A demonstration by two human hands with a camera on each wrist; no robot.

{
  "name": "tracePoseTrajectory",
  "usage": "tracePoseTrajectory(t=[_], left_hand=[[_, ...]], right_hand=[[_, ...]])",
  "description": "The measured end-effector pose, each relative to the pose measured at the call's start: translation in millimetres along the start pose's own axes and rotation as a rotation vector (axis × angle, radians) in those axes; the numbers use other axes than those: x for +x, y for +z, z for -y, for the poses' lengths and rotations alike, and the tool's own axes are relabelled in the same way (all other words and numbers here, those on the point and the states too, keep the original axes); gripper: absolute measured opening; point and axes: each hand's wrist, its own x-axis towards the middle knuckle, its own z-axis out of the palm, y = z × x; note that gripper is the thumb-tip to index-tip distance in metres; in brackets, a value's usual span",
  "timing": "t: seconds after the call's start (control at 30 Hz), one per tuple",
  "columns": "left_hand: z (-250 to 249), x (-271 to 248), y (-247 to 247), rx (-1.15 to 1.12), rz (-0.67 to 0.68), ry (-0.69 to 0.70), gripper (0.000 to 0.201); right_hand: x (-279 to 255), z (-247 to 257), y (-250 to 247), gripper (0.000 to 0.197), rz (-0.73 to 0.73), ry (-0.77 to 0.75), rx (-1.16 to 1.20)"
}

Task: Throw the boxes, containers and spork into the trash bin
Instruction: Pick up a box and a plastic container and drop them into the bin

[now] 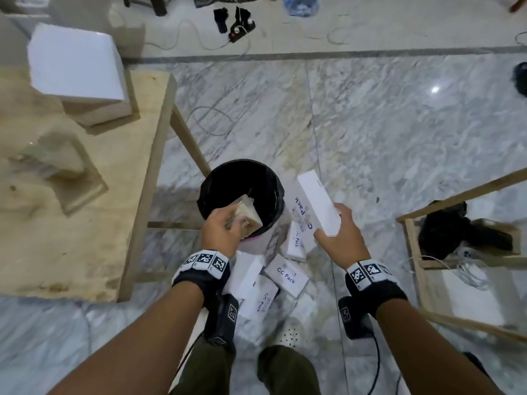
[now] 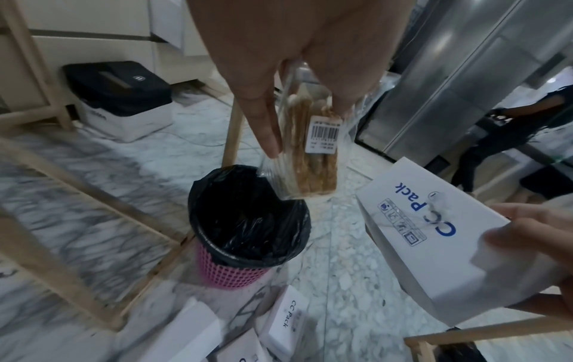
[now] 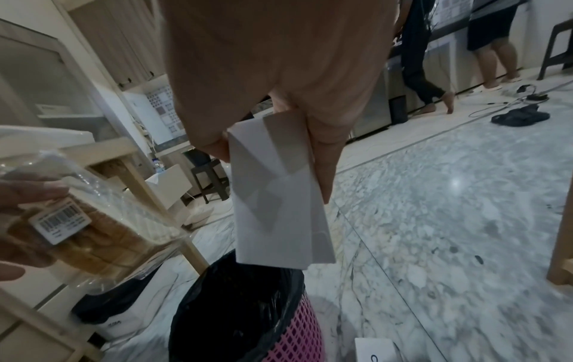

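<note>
Right hand [image 1: 339, 240] gripping box [image 1: 319, 202] (reads "CC Pack")

Floor [image 1: 399, 132] was grey-veined white marble, glossy, with a bright ceiling-light glint; a dark inlaid strip [image 1: 313, 54] ran across it. Pale wooden table [image 1: 71, 223] stood at left, slanted leg to the floor. A second wooden frame [image 1: 462, 189] stood at right. Black power strip [image 1: 239, 31] and loose cables lay at the far floor edge. A black-topped white printer [image 2: 119, 100] sat on the floor under the table. Steel-fronted appliance [image 2: 459, 80] stood beyond. Two people [image 3: 459, 49] stood at a far counter; dark sandals [image 3: 519, 117] lay nearby.
</note>
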Motion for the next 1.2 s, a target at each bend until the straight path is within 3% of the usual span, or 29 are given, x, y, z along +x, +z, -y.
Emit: tracePoseTrajectory(t=[0.37, 0.6, 0.73, 1.0, 1.2], left_hand=[[88, 40, 54, -0.096, -0.103, -0.184, 0.029], [121, 59, 71, -0.121, -0.15, -0.166, 0.029], [136, 77, 81, -0.116, -0.15, -0.175, 0.03], [152, 115, 110, -0.056, -0.138, -0.112, 0.034], [154, 119, 113, 0.042, 0.065, -0.203, 0.068]], right_hand=[[145, -26, 121, 0.066, 0.139, -0.073, -0.01], [212, -29, 189, 0.067, 0.172, -0.161, -0.089], [224, -43, 202, 0.062, 0.154, -0.142, -0.155], [219, -59, 198, 0.051, 0.18, -0.254, -0.178], [211, -50, 186, 0.049, 0.197, -0.287, -0.196]])
